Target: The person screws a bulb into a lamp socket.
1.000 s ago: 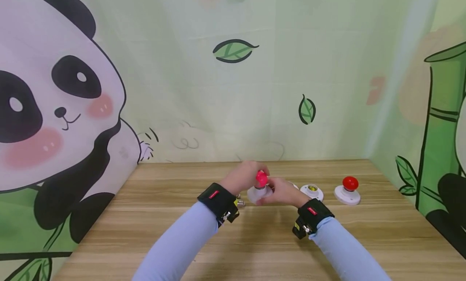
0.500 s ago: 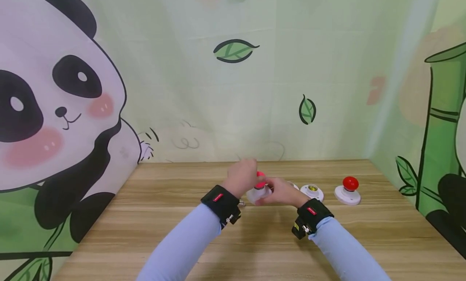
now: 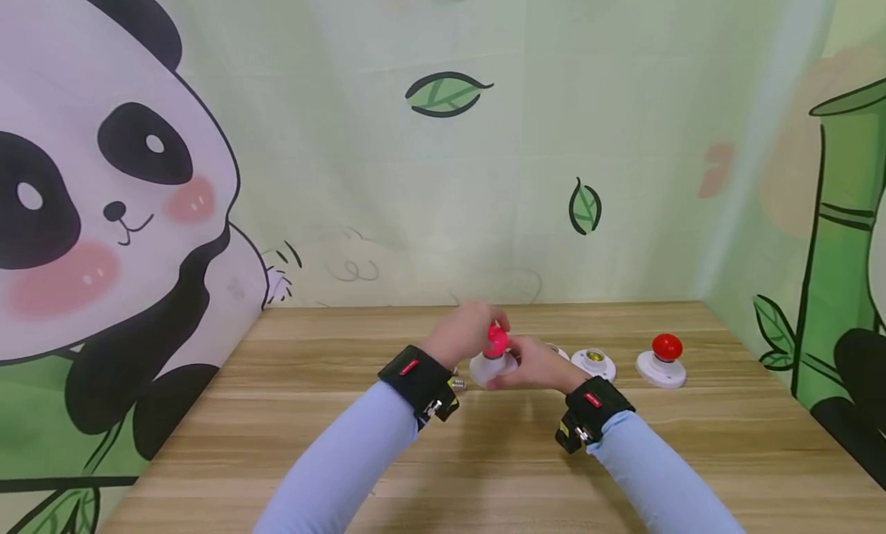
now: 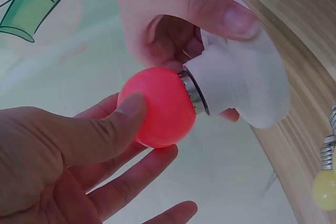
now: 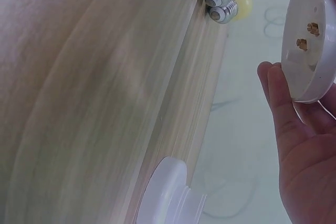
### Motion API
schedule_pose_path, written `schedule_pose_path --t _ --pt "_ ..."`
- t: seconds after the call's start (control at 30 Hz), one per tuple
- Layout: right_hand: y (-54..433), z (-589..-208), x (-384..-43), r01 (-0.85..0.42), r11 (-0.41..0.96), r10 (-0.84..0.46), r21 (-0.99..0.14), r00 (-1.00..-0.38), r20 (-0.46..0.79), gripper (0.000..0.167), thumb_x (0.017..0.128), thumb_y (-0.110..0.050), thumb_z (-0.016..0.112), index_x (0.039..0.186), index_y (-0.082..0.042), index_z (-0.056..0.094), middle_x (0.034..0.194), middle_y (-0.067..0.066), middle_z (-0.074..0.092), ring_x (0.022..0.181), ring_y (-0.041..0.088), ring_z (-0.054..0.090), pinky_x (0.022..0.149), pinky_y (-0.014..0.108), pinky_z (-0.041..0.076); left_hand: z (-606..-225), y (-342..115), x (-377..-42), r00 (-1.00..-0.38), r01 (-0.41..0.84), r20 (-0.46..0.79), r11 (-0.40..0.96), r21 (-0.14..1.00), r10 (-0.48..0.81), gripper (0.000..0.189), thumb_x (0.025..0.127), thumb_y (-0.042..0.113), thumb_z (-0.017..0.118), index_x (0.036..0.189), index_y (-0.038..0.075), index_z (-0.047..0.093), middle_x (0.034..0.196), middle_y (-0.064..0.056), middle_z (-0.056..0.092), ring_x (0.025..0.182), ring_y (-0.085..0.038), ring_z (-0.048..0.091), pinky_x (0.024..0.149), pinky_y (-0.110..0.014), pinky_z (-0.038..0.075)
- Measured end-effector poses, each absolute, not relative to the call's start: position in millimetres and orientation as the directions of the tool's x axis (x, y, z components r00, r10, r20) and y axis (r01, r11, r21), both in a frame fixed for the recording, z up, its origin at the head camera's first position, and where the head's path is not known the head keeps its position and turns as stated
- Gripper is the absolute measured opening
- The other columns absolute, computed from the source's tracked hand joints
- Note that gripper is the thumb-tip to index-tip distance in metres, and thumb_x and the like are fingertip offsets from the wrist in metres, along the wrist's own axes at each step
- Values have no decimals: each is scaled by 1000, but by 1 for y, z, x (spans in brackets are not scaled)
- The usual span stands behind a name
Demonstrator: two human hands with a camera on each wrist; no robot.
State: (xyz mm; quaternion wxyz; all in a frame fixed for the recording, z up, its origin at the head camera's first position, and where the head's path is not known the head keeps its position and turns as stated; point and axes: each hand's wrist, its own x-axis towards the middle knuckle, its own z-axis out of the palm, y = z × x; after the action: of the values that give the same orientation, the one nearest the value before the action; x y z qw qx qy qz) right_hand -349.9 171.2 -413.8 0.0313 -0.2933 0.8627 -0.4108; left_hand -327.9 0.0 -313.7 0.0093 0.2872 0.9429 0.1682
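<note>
My left hand [image 3: 462, 335] pinches a red light bulb [image 3: 497, 342] between thumb and fingers. In the left wrist view, a band of the bulb's metal screw base [image 4: 195, 94] shows at the mouth of a white lamp holder [image 4: 231, 77]; the rest sits inside the socket. My right hand [image 3: 543, 365] grips that lamp holder by its round base, thumb along the near side. In the right wrist view, the holder's hollow underside faces the camera, with brass-coloured terminals [image 5: 310, 38] inside. The base appears raised and tilted off the table.
Right of my hands stand a white lamp holder with a bare socket [image 3: 593, 365] and another bearing a red bulb [image 3: 667, 348]. One more holder [image 3: 558, 353] is partly hidden behind my right hand. Yellow bulbs [image 4: 324, 190] lie on the wooden table [image 3: 332, 411] near my left wrist.
My left hand rolled over the red bulb half a second ago, covering much of it, then turned back, so the bulb shows again. The right hand keeps the lamp holder in place.
</note>
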Motion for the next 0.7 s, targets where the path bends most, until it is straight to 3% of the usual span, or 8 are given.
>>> schedule_pose_path --t 0.17,0.3,0.37,0.43,0.53,0.6,0.7 --pt "172 -415 -350 -481 491 -532 -726 -825 187 55 74 -30 84 120 -11 61 110 4 68 98 17 62 88 36 50 -315 0 -329 -826 552 86 769 321 557 26 87 -2 65 110 9 69 102 -6 68 87 -18 57 76 -26 49" --pt "173 -415 -350 -478 490 -532 -729 -826 183 55 74 -30 83 120 -11 61 111 4 68 98 18 62 89 36 50 -314 1 -330 -841 525 78 772 357 536 46 82 1 74 125 10 63 119 -8 65 99 -19 60 85 -29 51" --pt "173 -415 -351 -482 492 -533 -725 -825 186 58 74 -30 84 123 -12 59 111 4 67 99 18 62 89 36 50 -313 2 -330 -862 499 98 799 337 497 52 80 12 78 129 9 58 122 -10 63 101 -20 60 84 -31 52" --pt "173 -414 -351 -480 490 -532 -727 -826 187 59 74 -30 84 124 -12 59 112 4 67 99 18 63 89 36 50 -313 3 -329 -885 466 133 837 288 447 52 82 27 78 125 6 57 112 -10 64 92 -19 62 74 -30 54" --pt "173 -414 -350 -488 484 -538 -727 -821 193 62 74 -29 84 127 -12 57 113 5 67 100 18 63 89 35 51 -315 5 -327 -910 403 180 898 175 373 49 85 48 70 109 6 61 86 -4 62 70 -15 59 54 -27 49" --pt "173 -413 -350 -489 484 -540 -725 -819 192 63 74 -29 83 129 -12 56 113 6 67 99 18 62 87 34 51 -318 7 -326 -924 366 174 920 138 342 44 87 50 66 98 8 62 74 0 57 60 -12 53 46 -26 43" --pt "173 -413 -349 -495 487 -548 -719 -815 189 66 75 -30 82 133 -14 53 112 7 66 98 18 61 86 33 51 -321 9 -326 -935 344 138 932 113 328 33 89 44 66 87 11 62 69 2 52 57 -11 48 44 -27 40"
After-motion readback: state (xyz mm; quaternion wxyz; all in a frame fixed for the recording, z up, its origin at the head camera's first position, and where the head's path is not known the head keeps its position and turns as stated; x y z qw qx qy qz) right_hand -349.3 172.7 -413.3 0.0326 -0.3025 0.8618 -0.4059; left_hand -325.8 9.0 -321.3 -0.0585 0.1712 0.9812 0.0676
